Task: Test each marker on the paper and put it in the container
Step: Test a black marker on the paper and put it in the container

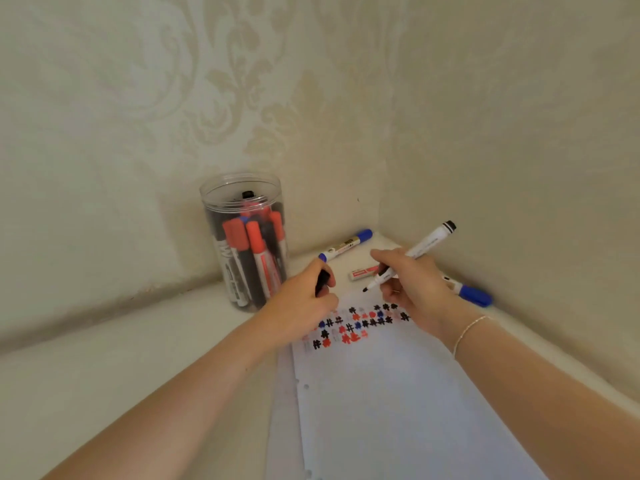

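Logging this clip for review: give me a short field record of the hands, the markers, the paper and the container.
right hand: holds uncapped black marker, tip just above the paper
left hand: grips black cap
paper: rows of black, red and blue test marks near its far end
container: clear, upright, filled with red and black markers
loose on surface: two blue markers, one red marker

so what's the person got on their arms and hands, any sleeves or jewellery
Both forearms are bare, with no sleeves in view. The right wrist carries a thin, pale beaded bracelet. The right hand seems to show a slim ring on one of its fingers, though it is small. The left hand wears nothing visible.
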### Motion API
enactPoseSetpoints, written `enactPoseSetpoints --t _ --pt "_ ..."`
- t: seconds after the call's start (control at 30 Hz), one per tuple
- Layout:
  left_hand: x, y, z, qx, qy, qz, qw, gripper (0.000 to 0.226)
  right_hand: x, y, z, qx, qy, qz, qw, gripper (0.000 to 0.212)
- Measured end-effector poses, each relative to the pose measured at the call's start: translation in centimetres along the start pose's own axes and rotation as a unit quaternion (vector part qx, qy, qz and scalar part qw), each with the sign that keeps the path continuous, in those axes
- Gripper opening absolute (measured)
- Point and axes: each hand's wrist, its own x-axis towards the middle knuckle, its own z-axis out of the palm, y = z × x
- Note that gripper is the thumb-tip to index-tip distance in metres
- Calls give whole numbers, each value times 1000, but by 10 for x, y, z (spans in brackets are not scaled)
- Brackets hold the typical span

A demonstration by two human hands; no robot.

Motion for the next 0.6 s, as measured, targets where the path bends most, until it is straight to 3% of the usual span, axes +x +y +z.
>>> enactPoseSetpoints --t 0.13,0.47,0.6 --pt "-5 -9 13 53 -3 28 998 11 -14 20 -2 -58 -20 -18 998 26" --pt "-5 -24 24 122 -24 59 990 22 -14 41 -2 -199 106 -82 971 26" --pt "-3 -29 24 123 -27 66 990 22 -11 43 -1 -212 111 -91 967 19"
